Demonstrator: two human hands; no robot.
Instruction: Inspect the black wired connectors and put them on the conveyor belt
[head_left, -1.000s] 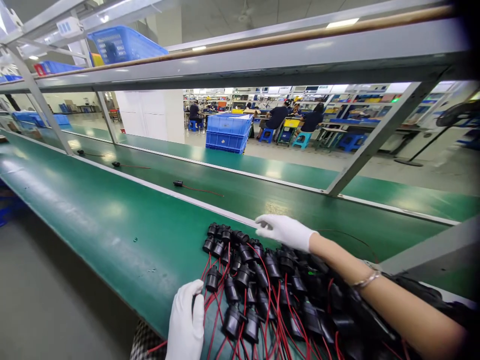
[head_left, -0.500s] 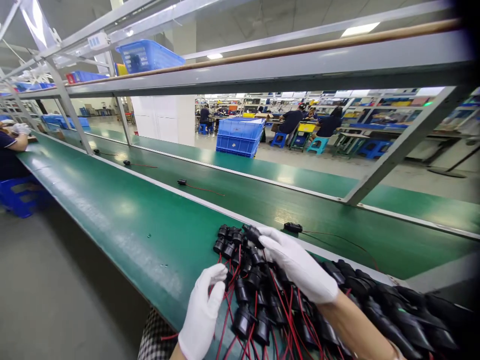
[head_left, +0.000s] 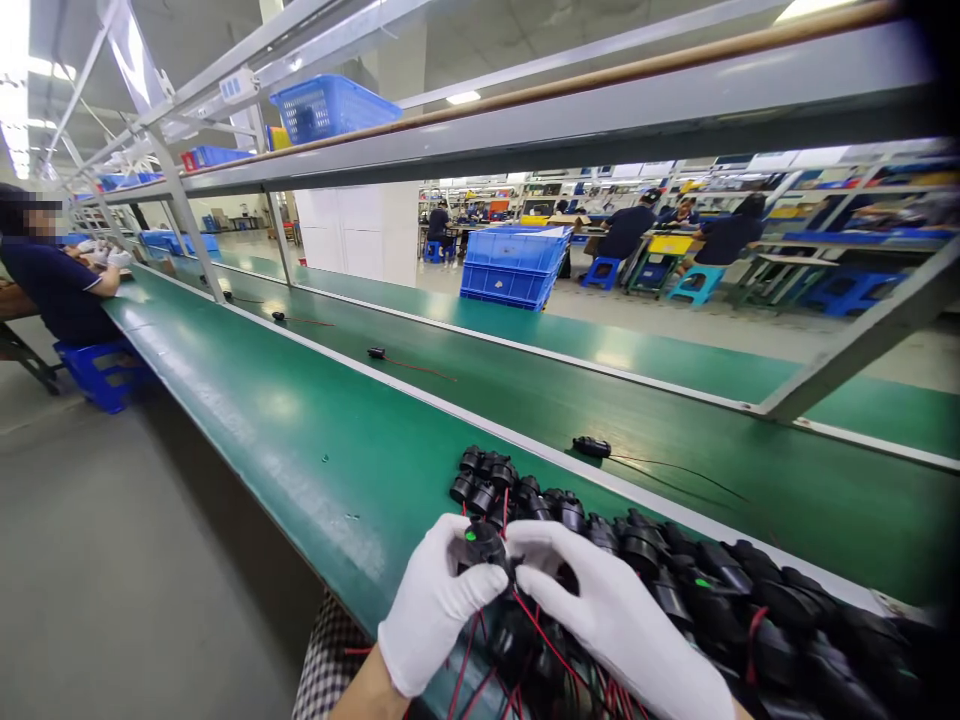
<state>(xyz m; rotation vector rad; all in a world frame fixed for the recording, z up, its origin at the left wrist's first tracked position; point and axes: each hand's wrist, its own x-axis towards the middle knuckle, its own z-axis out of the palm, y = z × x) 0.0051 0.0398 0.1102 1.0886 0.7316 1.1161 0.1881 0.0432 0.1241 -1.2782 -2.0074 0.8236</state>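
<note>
Between my gloved hands is a black cylindrical part (head_left: 486,543) with a green dot on its top face and red and black wires trailing below. My left hand (head_left: 431,608) is closed around its left side, thumb across the front. Thumb and fingertips of my right hand (head_left: 600,600) pinch its right side near the wires. Similar black parts (head_left: 480,480) are grouped just beyond the hands. More of these wired parts (head_left: 517,640) lie underneath, partly covered by the hands, with red wires spreading toward me.
A long row of black parts (head_left: 750,590) runs along the right. Single wired parts, one nearest me (head_left: 592,447), lie on the green strip past a white rail (head_left: 450,412). A metal post (head_left: 862,340) rises at right. A co-worker (head_left: 56,265) sits at far left.
My right hand has brought a black part from the pile toward me. My left hand has risen and closed on it too. The view has turned slightly left.
</note>
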